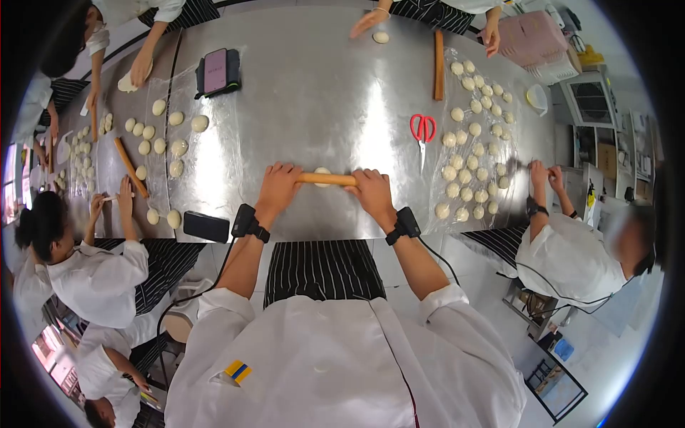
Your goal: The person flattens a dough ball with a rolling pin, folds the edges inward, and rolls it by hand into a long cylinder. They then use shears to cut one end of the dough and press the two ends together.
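Note:
A wooden rolling pin (327,178) lies crosswise over a small round of dough (322,172) near the front edge of the steel table. My left hand (280,182) is wrapped round the pin's left end. At its right end, my right hand (372,189) grips it too. Part of the dough is hidden beneath the pin. Both wrists carry black straps with small devices.
Several dough balls (472,158) rest on plastic film at the right, beside red-handled scissors (422,135) and another rolling pin (439,65). More dough balls (200,123) and two phones (207,226) are at the left. Co-workers stand around the table (300,78).

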Tool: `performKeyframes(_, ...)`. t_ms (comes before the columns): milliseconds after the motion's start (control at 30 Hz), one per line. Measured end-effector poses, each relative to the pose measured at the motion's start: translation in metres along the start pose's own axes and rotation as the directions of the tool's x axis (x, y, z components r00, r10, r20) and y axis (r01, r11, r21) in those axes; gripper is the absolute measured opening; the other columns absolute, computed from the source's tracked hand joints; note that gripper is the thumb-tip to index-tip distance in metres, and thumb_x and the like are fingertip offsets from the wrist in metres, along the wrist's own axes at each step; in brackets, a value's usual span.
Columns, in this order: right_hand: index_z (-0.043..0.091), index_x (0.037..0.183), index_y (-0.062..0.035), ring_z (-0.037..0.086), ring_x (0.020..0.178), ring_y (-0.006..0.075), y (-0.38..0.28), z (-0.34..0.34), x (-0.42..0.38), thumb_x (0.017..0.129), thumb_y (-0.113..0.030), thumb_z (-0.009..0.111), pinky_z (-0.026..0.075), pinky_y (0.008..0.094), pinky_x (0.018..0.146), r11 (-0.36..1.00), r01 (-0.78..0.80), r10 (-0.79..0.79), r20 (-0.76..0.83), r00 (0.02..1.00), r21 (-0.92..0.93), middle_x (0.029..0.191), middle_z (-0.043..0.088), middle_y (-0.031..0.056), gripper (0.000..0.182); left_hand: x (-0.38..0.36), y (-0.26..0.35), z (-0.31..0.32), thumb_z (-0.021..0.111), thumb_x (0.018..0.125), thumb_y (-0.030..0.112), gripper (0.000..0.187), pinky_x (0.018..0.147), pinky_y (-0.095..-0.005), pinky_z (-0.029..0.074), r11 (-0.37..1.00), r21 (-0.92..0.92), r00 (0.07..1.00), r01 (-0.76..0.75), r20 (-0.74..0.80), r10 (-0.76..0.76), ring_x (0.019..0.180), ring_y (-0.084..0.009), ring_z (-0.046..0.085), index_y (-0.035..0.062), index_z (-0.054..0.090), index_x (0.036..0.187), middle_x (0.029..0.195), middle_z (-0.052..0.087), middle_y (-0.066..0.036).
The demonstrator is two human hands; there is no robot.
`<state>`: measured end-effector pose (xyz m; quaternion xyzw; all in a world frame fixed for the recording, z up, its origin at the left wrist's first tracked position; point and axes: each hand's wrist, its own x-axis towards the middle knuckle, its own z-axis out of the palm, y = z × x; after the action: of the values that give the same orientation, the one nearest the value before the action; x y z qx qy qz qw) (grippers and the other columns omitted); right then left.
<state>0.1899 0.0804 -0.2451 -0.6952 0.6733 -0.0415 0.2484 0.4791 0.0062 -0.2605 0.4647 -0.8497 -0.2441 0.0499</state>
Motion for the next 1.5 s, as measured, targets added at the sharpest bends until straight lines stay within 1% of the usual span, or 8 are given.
performKeyframes(200,0.07,0.136,-0.016,0.059,0.12,0.0262,-0.001,0.019,-0.007,0.098,-0.039,0.075,0.038,0.0548,0.111,1.0,-0.016,0.016,-0.121,0.993,0.005,0.122,0.065,0.0063,0.044,-0.005,-0.011,0.012,0.076,0.096,0.02,0.041,0.105,-0.0477,0.045,0.999,-0.031,0.999,-0.039,0.01,0.04,0.122,-0.0309,0.058,0.013,0.07,0.136,0.124,0.065,-0.007)
performKeyframes(267,0.063,0.146,-0.0128,0.05,0.139,0.0292,-0.009,0.017,-0.004,0.104,-0.037,0.068,0.026,0.0609,0.124,0.999,-0.036,0.036,-0.148,0.988,-0.003,0.143,0.058,0.0099,0.049,-0.008,-0.009,0.012,0.068,0.102,0.026,0.05,0.115,-0.053,0.04,0.997,0.019,0.996,-0.075,-0.045,0.076,0.139,-0.0348,0.05,0.0103,0.062,0.149,0.143,0.059,-0.011)
performKeyframes(467,0.05,0.158,-0.0035,0.034,0.158,0.0394,-0.01,0.051,0.013,0.11,-0.035,0.051,0.015,0.0691,0.128,0.991,-0.126,0.112,-0.257,0.96,-0.041,0.168,0.044,0.0159,0.057,-0.004,-0.015,0.03,0.051,0.111,0.032,0.055,0.13,-0.0602,0.025,0.988,0.146,0.994,-0.046,-0.088,0.059,0.158,-0.041,0.033,0.01,0.05,0.161,0.17,0.043,-0.011)
performKeyframes(1000,0.037,0.169,-0.0102,0.013,0.166,0.0471,0.005,0.004,0.105,0.11,-0.044,0.049,0.01,0.0796,0.124,0.986,-0.141,0.117,-0.229,0.966,-0.092,0.176,0.024,0.0273,0.069,0.092,-0.025,0.009,0.055,0.103,0.03,0.061,0.13,-0.07,0.014,0.975,0.178,0.973,0.129,-0.213,-0.09,0.164,-0.0482,0.019,0.014,0.051,0.162,0.176,0.033,-0.016)
performKeyframes(1167,0.038,0.166,-0.0059,0.014,0.163,0.0522,0.023,0.005,0.153,0.11,-0.041,0.051,0.008,0.0787,0.125,0.981,-0.193,0.162,-0.411,0.897,-0.034,0.174,0.026,0.0289,0.067,0.138,-0.04,0.006,0.051,0.106,0.028,0.057,0.128,-0.0723,0.013,0.896,0.254,0.886,0.364,-0.392,-0.248,0.165,-0.0471,0.017,0.0117,0.05,0.16,0.177,0.032,-0.013)
performKeyframes(1300,0.043,0.162,-0.0004,0.019,0.163,0.0492,0.028,-0.011,0.167,0.11,-0.035,0.053,0.014,0.069,0.13,0.969,-0.222,0.245,-0.5,0.83,0.107,0.171,0.034,0.0293,0.063,0.148,-0.041,-0.002,0.052,0.108,0.029,0.053,0.126,-0.0699,0.018,0.872,0.22,0.833,0.437,-0.464,-0.301,0.162,-0.0439,0.024,0.0108,0.051,0.157,0.172,0.038,-0.012)
performKeyframes(1400,0.045,0.16,0.0003,0.025,0.16,0.0503,0.032,-0.031,0.133,0.109,-0.031,0.057,0.021,0.0658,0.129,0.986,-0.11,0.156,-0.478,0.864,0.124,0.166,0.039,0.0303,0.061,0.109,-0.028,-0.024,0.056,0.107,0.029,0.053,0.123,-0.0672,0.024,0.979,0.111,0.978,0.169,-0.145,-0.153,0.155,-0.04,0.033,0.011,0.051,0.156,0.165,0.044,-0.012)
performKeyframes(1500,0.048,0.159,-0.0034,0.032,0.157,0.0472,0.029,-0.024,0.094,0.106,-0.03,0.065,0.025,0.0652,0.127,0.995,0.029,0.012,-0.399,0.917,0.097,0.161,0.045,0.0274,0.062,0.071,-0.019,-0.026,0.061,0.106,0.026,0.052,0.122,-0.0691,0.023,0.998,0.057,0.998,-0.033,-0.05,0.036,0.153,-0.0395,0.037,0.0082,0.052,0.154,0.16,0.048,-0.014)
